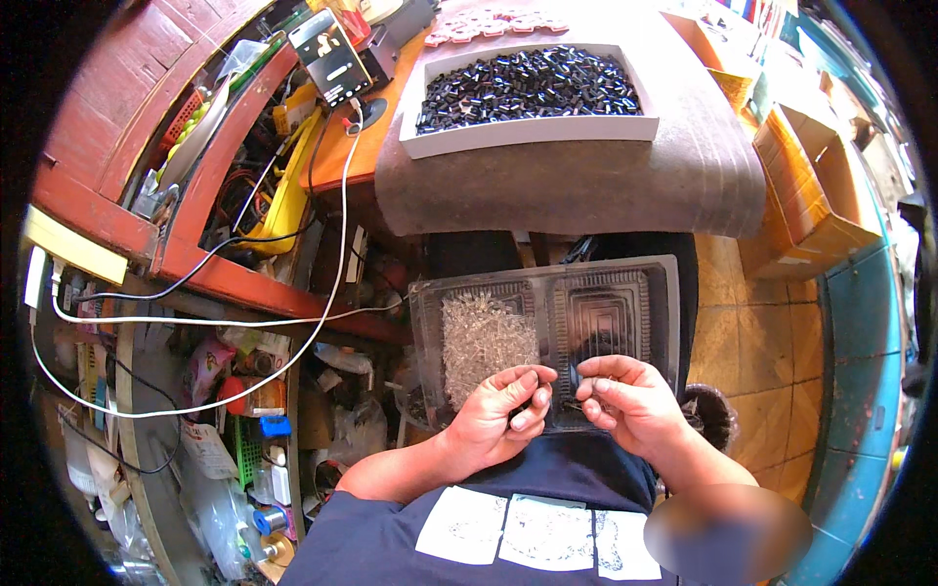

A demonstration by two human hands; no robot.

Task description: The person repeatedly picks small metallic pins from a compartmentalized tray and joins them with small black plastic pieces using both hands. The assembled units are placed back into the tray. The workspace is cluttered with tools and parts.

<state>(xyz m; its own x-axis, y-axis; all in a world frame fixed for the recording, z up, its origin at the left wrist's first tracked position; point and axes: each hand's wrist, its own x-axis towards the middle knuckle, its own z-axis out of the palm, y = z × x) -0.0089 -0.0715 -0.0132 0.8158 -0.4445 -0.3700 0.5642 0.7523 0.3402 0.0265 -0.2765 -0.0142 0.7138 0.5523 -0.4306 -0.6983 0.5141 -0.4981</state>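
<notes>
Both hands are close together over a clear plastic tray (545,342) on my lap. My left hand (503,408) has thumb and fingers closed in a pinch; anything between them is too small to make out. My right hand (630,398) pinches what looks like a small dark piece (574,377) at its fingertips, a short gap from the left fingertips. Many thin, clear and silvery small parts (486,342) fill the tray's left compartment. In the right compartment a few dark bits show, partly hidden behind my right hand.
On the table ahead, a white shallow box (532,140) holds a heap of small black cylinders (528,86). Red-and-white pieces (498,24) lie behind it. A phone (329,57) stands at the left, with a white cable (337,244) looping down. Cardboard boxes (806,195) stand right; cluttered shelves, left.
</notes>
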